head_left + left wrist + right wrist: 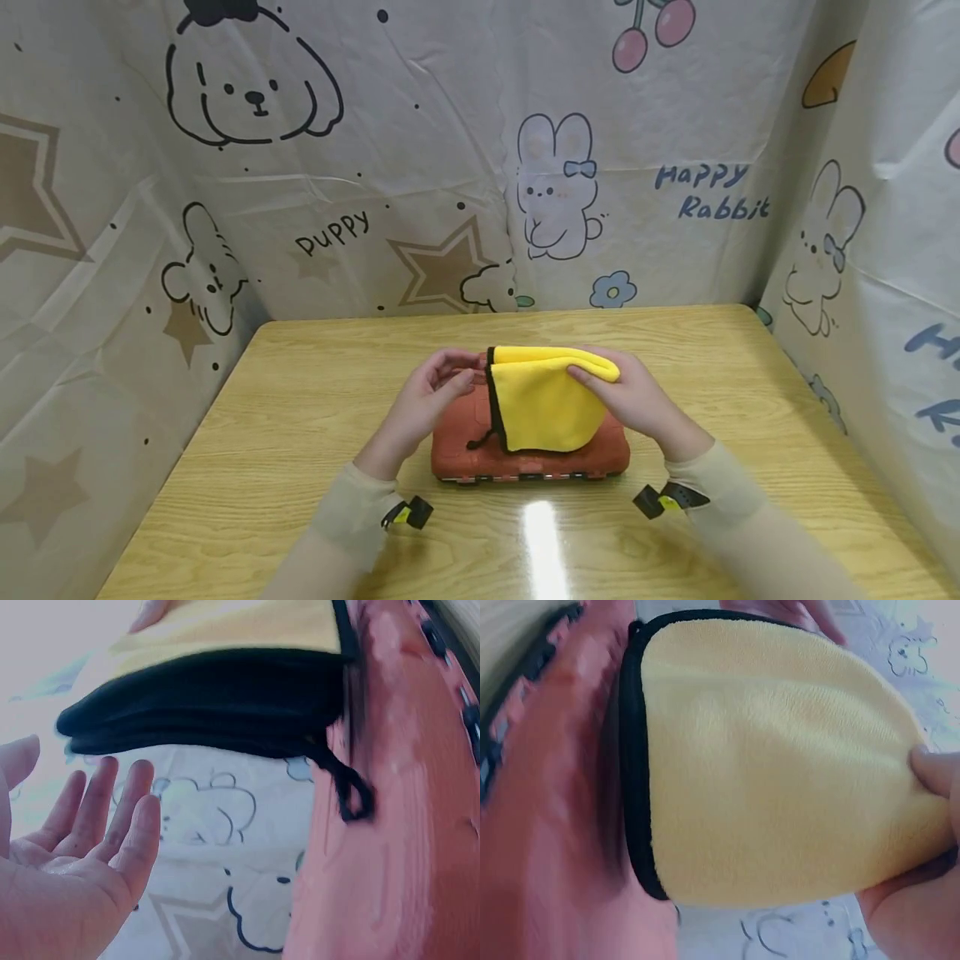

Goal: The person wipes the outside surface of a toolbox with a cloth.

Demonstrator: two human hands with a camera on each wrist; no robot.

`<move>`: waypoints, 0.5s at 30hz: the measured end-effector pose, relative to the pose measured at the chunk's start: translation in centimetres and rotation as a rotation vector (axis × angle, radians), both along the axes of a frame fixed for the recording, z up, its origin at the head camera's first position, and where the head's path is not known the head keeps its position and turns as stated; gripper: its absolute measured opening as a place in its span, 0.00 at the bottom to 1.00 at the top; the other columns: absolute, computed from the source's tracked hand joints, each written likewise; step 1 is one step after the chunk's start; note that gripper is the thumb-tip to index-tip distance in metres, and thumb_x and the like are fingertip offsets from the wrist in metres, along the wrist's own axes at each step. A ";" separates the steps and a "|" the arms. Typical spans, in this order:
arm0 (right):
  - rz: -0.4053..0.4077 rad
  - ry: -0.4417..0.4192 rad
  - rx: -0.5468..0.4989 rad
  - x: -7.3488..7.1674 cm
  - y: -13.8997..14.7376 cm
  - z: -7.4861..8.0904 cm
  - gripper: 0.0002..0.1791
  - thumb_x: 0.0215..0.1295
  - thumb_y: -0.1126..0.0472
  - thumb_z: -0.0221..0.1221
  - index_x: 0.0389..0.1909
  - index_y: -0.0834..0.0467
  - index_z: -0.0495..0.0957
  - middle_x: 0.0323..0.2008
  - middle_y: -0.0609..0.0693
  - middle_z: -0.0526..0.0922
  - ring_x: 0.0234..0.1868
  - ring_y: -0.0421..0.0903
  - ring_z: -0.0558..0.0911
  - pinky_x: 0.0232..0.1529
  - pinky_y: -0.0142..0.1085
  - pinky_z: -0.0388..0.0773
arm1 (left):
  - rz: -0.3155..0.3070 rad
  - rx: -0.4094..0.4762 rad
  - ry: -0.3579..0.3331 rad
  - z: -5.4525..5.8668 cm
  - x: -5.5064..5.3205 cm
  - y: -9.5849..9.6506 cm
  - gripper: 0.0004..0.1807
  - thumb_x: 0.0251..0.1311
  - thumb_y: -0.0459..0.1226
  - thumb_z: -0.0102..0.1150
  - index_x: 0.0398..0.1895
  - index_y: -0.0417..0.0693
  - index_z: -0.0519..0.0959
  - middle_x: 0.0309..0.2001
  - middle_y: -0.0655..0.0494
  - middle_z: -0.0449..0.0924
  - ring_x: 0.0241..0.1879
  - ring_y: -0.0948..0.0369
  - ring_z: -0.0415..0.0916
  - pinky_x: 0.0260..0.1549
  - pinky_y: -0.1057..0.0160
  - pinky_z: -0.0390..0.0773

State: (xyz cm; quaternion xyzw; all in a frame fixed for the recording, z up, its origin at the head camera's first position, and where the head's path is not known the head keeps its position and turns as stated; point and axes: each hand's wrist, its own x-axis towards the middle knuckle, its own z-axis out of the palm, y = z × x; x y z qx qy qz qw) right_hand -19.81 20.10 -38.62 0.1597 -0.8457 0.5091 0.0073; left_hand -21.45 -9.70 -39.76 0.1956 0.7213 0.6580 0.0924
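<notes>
Fingers of the right hand (pixel 637 396) pinched the rounded fold of a fuzzy yellow cloth (pixel 551 408), with the thumb in front and the other fingertips tucked mostly out of sight behind it. Fingers of the left hand (pixel 431 396) were loose and a little bent, with the palm showing, and they held nothing. Their tips were just beside the cloth's black edge (pixel 494 408); I could not tell if one touched it. So the folded cloth was between the two sets of fingers. A small black string loop (pixel 328 757) stuck out at its corner, near the left fingers. It looked like the step in hand was folding the cloth. My guess was that the next move needed the left fingers to pinch the black edge while the right fingers pinned the fold. Under the fingers was a red case (pixel 453 442), which looked closed, with clips (pixel 531 477) along its side nearest the person. Below that was a wooden table (pixel 300 417). Well past the fingers hung a white sheet (pixel 435 150) with a bunny (pixel 557 208) and a puppy (pixel 255 121) drawn on it.
</notes>
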 end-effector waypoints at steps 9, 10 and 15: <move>-0.268 -0.014 0.001 -0.9 4.2 0.7 0.26 0.78 0.48 0.56 0.64 0.64 0.77 0.47 0.62 0.83 0.38 0.38 0.81 0.38 0.29 0.81 | 0.048 -0.029 0.003 -0.9 -1.4 -0.5 0.15 0.81 0.38 0.48 0.56 0.35 0.76 0.56 0.39 0.81 0.55 0.57 0.82 0.63 0.45 0.78; -0.298 -0.018 -0.005 -1.1 4.7 0.7 0.27 0.78 0.47 0.56 0.64 0.65 0.77 0.47 0.62 0.83 0.37 0.36 0.80 0.37 0.29 0.81 | 0.048 -0.036 0.003 -0.9 -1.6 -0.4 0.15 0.81 0.38 0.48 0.56 0.34 0.76 0.55 0.39 0.81 0.55 0.56 0.82 0.63 0.45 0.78; -0.421 -0.033 -0.025 -1.6 6.9 0.0 0.31 0.79 0.45 0.53 0.64 0.68 0.75 0.46 0.58 0.81 0.36 0.32 0.78 0.36 0.25 0.79 | 0.075 -0.090 -0.029 -1.2 -2.3 -0.1 0.13 0.80 0.36 0.48 0.54 0.35 0.77 0.54 0.39 0.82 0.56 0.52 0.82 0.64 0.44 0.77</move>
